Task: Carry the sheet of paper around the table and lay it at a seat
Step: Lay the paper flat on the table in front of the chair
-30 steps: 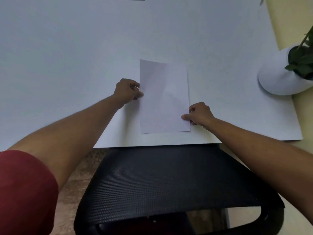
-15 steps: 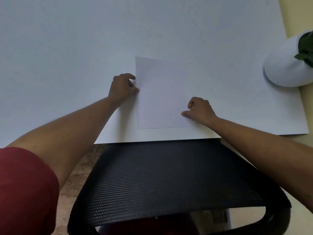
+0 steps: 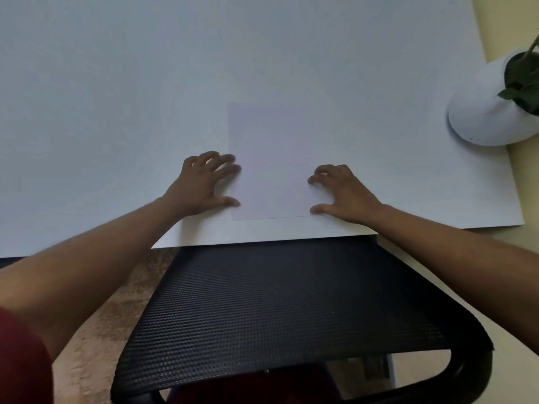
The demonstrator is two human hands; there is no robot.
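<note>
1. Near the table's (image 3: pixel 116 112) front edge, flat on the white top: sheet of paper (image 3: pixel 269 161), square to the seat, lower edge just short of the rim.
2. Left hand (image 3: pixel 201 185) at the sheet's left margin, fingers spread and relaxed, fingertips and thumb touching the paper's edge, gripping nothing.
3. Right hand (image 3: pixel 342 192) mirrored at the right margin, fingers loosely arched, thumb tip and fingertips resting on the sheet's lower right part, no pinch.
4. Directly below, tucked to the table: black mesh chair back (image 3: pixel 285 310), both forearms reaching over it.
5. Far right, partly over the table's corner: white plant pot (image 3: pixel 481 112) with dark green leaves, well apart from the paper.
6. Bottom left: red sleeve (image 3: pixel 20 360), speckled floor beside it.
</note>
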